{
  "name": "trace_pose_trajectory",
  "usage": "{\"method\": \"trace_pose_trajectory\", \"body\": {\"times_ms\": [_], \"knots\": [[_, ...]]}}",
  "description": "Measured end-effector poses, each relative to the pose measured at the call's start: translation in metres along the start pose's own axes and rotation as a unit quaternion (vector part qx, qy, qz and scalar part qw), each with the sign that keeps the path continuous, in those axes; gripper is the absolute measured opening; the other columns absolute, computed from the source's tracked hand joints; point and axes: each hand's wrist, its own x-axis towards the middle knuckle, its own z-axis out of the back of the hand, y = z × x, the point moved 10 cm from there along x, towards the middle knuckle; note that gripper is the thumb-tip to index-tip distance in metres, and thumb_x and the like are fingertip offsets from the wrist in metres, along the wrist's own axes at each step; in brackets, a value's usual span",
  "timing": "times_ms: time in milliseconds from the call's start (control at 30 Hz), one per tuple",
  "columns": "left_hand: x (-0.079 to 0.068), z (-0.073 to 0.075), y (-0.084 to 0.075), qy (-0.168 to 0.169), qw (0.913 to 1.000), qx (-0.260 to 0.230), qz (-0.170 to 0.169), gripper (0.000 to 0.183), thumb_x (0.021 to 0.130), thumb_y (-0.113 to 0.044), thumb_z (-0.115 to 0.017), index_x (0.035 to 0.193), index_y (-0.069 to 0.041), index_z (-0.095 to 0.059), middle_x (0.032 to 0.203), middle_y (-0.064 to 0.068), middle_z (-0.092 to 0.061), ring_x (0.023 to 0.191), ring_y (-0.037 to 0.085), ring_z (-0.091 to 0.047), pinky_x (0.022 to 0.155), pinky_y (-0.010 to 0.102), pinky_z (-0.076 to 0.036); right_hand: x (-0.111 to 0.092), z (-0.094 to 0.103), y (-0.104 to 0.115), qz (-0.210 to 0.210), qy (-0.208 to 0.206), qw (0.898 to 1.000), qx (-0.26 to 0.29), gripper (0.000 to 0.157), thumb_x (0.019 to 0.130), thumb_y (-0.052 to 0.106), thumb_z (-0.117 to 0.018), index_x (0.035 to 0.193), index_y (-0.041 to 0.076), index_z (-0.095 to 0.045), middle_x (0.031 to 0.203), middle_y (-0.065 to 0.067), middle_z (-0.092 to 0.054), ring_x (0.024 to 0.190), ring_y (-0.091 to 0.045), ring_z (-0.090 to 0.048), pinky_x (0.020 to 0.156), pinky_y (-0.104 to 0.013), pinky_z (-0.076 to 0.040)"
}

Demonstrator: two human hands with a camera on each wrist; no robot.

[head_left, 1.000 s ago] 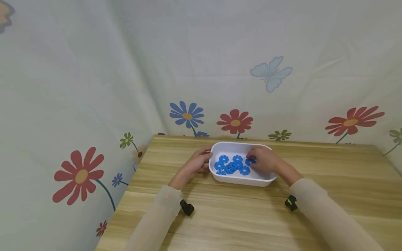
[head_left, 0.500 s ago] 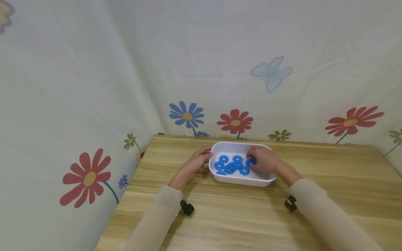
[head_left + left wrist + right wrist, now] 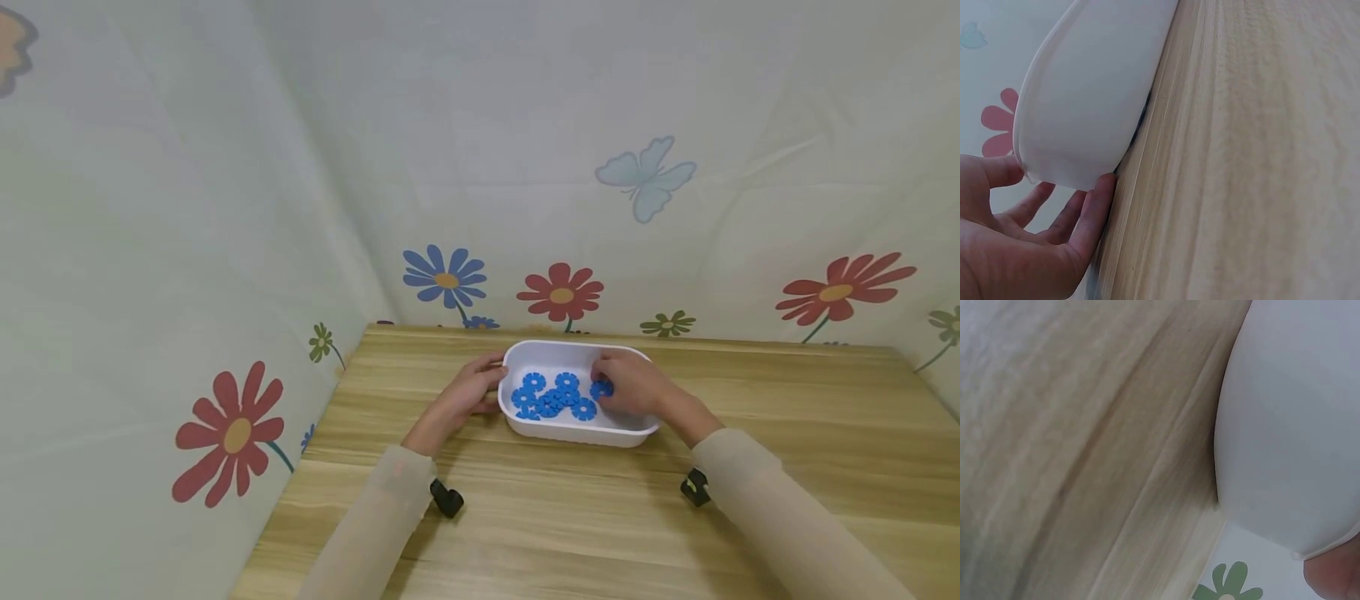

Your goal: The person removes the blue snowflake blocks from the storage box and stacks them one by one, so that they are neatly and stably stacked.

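Note:
A white oblong plastic tray (image 3: 581, 432) stands near the table's far edge, with several blue notched snowflake discs (image 3: 567, 382) lying in its left and middle part. At its left end my left hand (image 3: 467, 392) holds it, the thumb on the rim and the fingers against the end wall, as the left wrist view shows. My right hand (image 3: 632, 383) reaches over the right end into the tray. Its fingertips pinch a blue snowflake disc (image 3: 601, 390), partly hidden by the hand. In the right wrist view only the tray's outer wall (image 3: 1291, 425) and a bit of finger show.
The wooden table (image 3: 570, 517) ends at the back against a pale curtain (image 3: 510, 167) printed with flowers and a butterfly. Dark wrist cameras (image 3: 447, 499) jut inward below both sleeves.
My right hand and the disc at its fingertips have shifted very slightly to the right. The left hand stays at the tray's end; the other discs lie as before.

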Motion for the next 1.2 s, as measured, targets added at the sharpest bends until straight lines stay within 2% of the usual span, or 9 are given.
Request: {"method": "trace_pose_trajectory", "body": {"times_ms": [200, 367, 500, 633, 767, 933, 1200], "knots": [[-0.002, 0.001, 0.0, 0.001, 1.0, 0.0, -0.004, 0.051, 0.11, -0.028, -0.058, 0.159, -0.015, -0.049, 0.153, 0.016, -0.054, 0.13, 0.032, -0.061, 0.093, 0.046, -0.062, 0.001, -0.001, -0.001, 0.001, -0.009, 1.0, 0.003, 0.032, 0.085, 0.017, -0.086, 0.114, 0.004, -0.077, 0.116, -0.011, -0.072, 0.107, -0.03, -0.065, 0.104, -0.054, -0.054], [-0.002, 0.001, 0.001, 0.0, 1.0, -0.007, -0.007, 0.05, 0.11, -0.027, -0.058, 0.158, -0.014, -0.049, 0.153, 0.017, -0.055, 0.13, 0.033, -0.062, 0.09, 0.045, -0.063, 0.001, 0.002, -0.002, 0.0, -0.021, 0.999, 0.024, 0.033, 0.086, 0.018, -0.085, 0.114, 0.003, -0.076, 0.107, -0.007, -0.073, 0.098, -0.026, -0.065, 0.097, -0.05, -0.057], [-0.001, 0.0, 0.003, 0.001, 0.9998, -0.017, -0.007, 0.049, 0.11, -0.025, -0.057, 0.157, -0.013, -0.05, 0.153, 0.017, -0.055, 0.13, 0.032, -0.063, 0.086, 0.043, -0.063, 0.0, 0.005, -0.004, 0.0, -0.026, 0.997, 0.07, 0.03, 0.087, 0.016, -0.085, 0.112, 0.002, -0.073, 0.101, -0.005, -0.071, 0.093, -0.024, -0.062, 0.091, -0.046, -0.058], [0.0, 0.0, 0.004, -0.004, 0.9999, -0.014, -0.002, 0.049, 0.11, -0.026, -0.057, 0.157, -0.014, -0.05, 0.151, 0.016, -0.057, 0.131, 0.032, -0.062, 0.088, 0.044, -0.063, 0.001, 0.009, -0.007, 0.006, -0.028, 0.994, 0.109, 0.032, 0.087, 0.015, -0.084, 0.113, 0.0, -0.072, 0.102, -0.008, -0.07, 0.093, -0.025, -0.063, 0.088, -0.045, -0.059], [0.0, 0.0, 0.002, -0.005, 0.9999, -0.015, 0.001, 0.049, 0.109, -0.028, -0.058, 0.157, -0.015, -0.051, 0.146, 0.016, -0.061, 0.129, 0.031, -0.063, 0.091, 0.046, -0.062, -0.001, 0.016, -0.006, 0.007, -0.036, 0.992, 0.118, 0.033, 0.088, 0.015, -0.084, 0.113, -0.001, -0.072, 0.103, -0.009, -0.072, 0.095, -0.026, -0.065, 0.09, -0.046, -0.06], [0.001, -0.001, 0.003, -0.005, 0.9997, -0.021, 0.008, 0.05, 0.109, -0.027, -0.059, 0.156, -0.015, -0.051, 0.144, 0.015, -0.064, 0.127, 0.029, -0.065, 0.089, 0.043, -0.063, -0.005, 0.023, -0.004, 0.011, -0.054, 0.991, 0.125, 0.032, 0.089, 0.014, -0.084, 0.114, -0.002, -0.073, 0.106, -0.011, -0.073, 0.098, -0.027, -0.066, 0.091, -0.048, -0.061], [0.0, 0.0, 0.004, -0.004, 0.9996, -0.025, 0.012, 0.051, 0.109, -0.028, -0.06, 0.157, -0.015, -0.05, 0.144, 0.015, -0.064, 0.126, 0.027, -0.065, 0.087, 0.041, -0.063, -0.024, 0.047, -0.015, 0.015, -0.098, 0.985, 0.142, 0.032, 0.09, 0.01, -0.084, 0.114, -0.005, -0.07, 0.108, -0.016, -0.072, 0.099, -0.031, -0.067, 0.091, -0.055, -0.06]]}}
